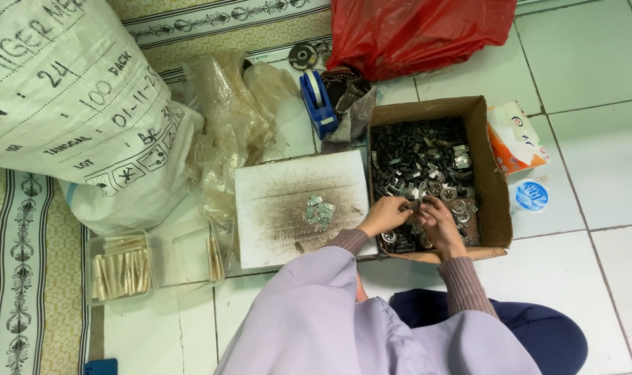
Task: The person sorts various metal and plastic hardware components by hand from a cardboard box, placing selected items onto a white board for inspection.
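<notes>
Both hands over cardboard box (484, 173) of small metal parts (416, 163), left hand (385, 214) and right hand (435, 221) fingers pinched together on one small part (414, 205), loose part pile (319, 210) on white board (281, 208) nearby

A large white woven sack (73, 104) with black printing fills the upper left, leaning over the floor. Crumpled clear plastic bags (225, 118) lie just right of it. A red plastic bag (420, 31) sits at the top centre. Below it stands an open brown cardboard box (493, 201), filled with small dark and silvery metal parts. Just right of the box lies an orange-and-white tissue pack (513, 135), and beneath that a round blue-and-white sealed cup lid (531, 196).
</notes>
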